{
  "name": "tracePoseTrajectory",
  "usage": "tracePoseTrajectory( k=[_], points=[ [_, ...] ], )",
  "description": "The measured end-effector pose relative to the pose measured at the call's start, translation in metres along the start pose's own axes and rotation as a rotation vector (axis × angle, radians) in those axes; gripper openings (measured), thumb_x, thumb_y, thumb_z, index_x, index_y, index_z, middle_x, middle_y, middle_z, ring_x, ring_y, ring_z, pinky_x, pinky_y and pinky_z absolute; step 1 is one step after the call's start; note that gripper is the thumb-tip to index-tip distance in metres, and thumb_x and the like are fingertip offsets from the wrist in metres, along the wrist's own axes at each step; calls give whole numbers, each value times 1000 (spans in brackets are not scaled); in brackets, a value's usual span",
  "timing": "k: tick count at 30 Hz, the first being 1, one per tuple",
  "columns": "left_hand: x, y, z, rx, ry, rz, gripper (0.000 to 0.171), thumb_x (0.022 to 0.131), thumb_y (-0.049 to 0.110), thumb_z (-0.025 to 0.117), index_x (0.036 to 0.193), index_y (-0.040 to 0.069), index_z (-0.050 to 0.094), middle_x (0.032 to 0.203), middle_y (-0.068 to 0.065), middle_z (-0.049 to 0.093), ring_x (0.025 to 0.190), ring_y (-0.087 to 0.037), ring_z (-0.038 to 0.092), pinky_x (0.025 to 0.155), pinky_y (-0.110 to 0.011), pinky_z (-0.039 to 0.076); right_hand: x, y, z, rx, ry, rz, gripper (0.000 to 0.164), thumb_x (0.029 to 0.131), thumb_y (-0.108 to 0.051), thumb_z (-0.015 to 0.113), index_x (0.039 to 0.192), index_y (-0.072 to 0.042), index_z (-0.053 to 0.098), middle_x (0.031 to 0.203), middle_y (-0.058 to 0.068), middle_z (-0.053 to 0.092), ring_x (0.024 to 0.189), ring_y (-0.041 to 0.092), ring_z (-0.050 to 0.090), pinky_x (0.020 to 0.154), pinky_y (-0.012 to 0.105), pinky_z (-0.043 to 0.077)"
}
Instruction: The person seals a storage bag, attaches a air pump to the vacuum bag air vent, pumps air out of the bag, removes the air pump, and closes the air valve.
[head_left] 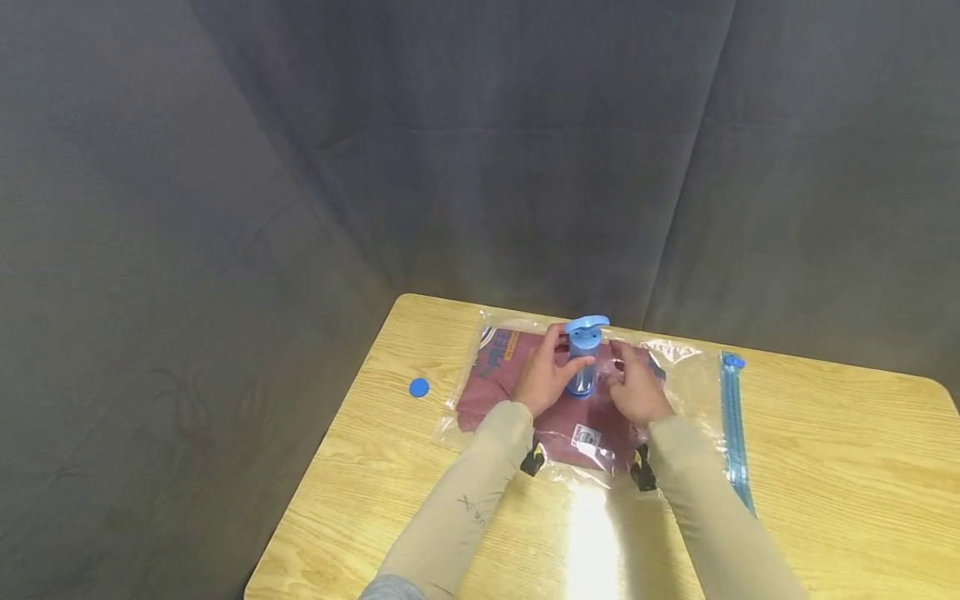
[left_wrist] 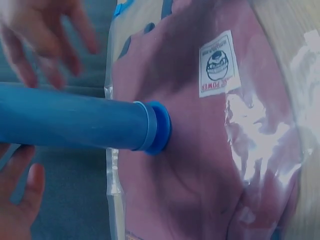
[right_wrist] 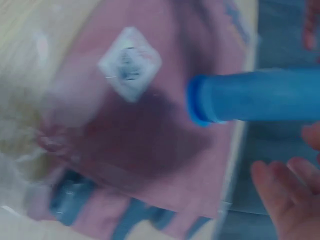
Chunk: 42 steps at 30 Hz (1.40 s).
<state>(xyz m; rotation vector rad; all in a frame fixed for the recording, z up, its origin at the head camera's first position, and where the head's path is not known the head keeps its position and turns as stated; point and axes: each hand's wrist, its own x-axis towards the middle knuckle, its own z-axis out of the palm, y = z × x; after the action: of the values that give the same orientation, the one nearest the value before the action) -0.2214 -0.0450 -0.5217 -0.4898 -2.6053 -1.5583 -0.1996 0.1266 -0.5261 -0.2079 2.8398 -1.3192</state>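
Note:
A blue hand pump [head_left: 582, 379] stands upright on a clear plastic storage bag [head_left: 693, 396], its flared base [left_wrist: 161, 127] against the bag. Inside the bag lies a folded maroon garment [head_left: 483, 396] with lettering and a white label [left_wrist: 217, 65]. My left hand [head_left: 542, 379] holds the pump from the left, thumb in front and fingers behind. To the right of the pump my right hand [head_left: 636, 390] hovers apart from it, fingers loosely bent and holding nothing. Blur softens that hand in the left wrist view.
A round blue cap [head_left: 418, 387] lies on the wooden table [head_left: 352, 475] left of the bag. Along the bag's right end runs a blue zip strip [head_left: 735, 433] with a slider [head_left: 733, 362]. Dark curtains [head_left: 487, 167] hang behind the table and on its left.

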Motion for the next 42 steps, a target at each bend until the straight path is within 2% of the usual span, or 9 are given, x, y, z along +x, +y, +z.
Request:
tracePoseTrajectory(
  k=[4,7,14,18,23,29,34,38,42],
  points=[
    [1,-2,-3,-19,-23,-8,52,87,30,71,131,15,47,126,-12,66,114,-23,65,96,-34,53,2,-20,-19,119,106,-46,53,90,4,44,142,3,35,143,27,45,128,45,48,105,55,43],
    [2,-1,-4,-34,-49,-10,51,88,30,69,132,16,46,128,-12,64,117,-23,63,97,-30,53,2,-36,-31,210,135,-98,57,88,8,46,143,1,35,144,25,45,131,42,47,104,55,43],
    [3,-3,-6,-64,-134,-7,47,92,28,65,133,16,44,136,-14,58,121,-26,60,100,-36,51,2,-48,-31,365,66,-146,57,92,3,55,144,5,32,148,23,41,134,39,43,104,50,44],
    [4,-4,-6,-91,-171,5,47,94,28,62,136,15,43,140,-12,55,126,-24,56,104,-37,48,0,-48,-24,371,38,-128,55,95,-6,57,144,2,34,144,24,46,128,40,51,103,47,46],
    [4,-7,-5,-110,-211,9,51,96,30,59,142,18,41,145,-10,51,130,-21,52,107,-30,44,0,-47,-17,344,80,-129,48,97,-14,58,140,-1,44,132,26,57,115,41,61,97,48,50],
    [3,-6,-8,-19,-236,16,54,99,33,53,148,23,34,147,-9,48,132,-20,50,111,-29,40,2,-47,-15,293,118,-125,42,95,-17,61,135,-4,52,126,24,61,109,41,64,93,50,53],
    [1,-3,-6,-31,-204,16,54,98,25,55,147,17,34,144,-9,52,131,-21,52,109,-28,43,2,-51,-14,244,156,-77,43,94,-22,63,131,-3,52,121,24,63,104,40,66,88,51,55],
    [-1,1,-1,59,-109,19,58,90,22,64,142,16,41,135,-6,57,126,-19,55,107,-33,45,2,-54,-12,209,194,-32,42,92,-26,65,125,-3,53,115,21,65,99,36,68,82,45,57],
    [-1,6,4,117,-23,35,65,81,23,74,138,14,44,130,-4,54,120,-19,55,102,-33,47,1,-56,-11,164,231,13,41,90,-29,67,119,-3,54,107,18,67,93,31,68,76,37,56]
  ],
)
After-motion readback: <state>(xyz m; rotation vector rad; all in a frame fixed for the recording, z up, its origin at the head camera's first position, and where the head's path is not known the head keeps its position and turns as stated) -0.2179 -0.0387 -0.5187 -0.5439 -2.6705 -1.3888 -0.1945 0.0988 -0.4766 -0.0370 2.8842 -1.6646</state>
